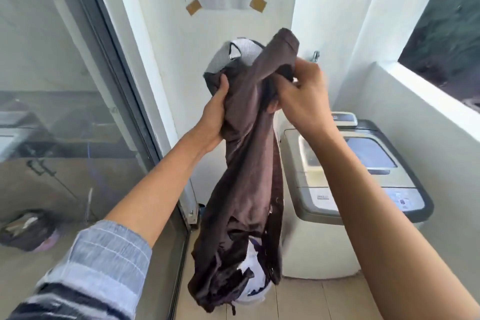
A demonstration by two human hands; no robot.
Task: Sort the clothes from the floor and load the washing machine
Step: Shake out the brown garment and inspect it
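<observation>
While the left hand (217, 109) and right hand (302, 101) both grip the long dark-brown fabric garment (246, 163), shaking it open first should ease sorting before opening the closed grey top-loading washing machine (350, 176).

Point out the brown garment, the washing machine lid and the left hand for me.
brown garment (249, 163), head view, on its hanging middle.
washing machine lid (368, 150), head view, on the closed lid's window.
left hand (217, 112), head view, on its back.
</observation>
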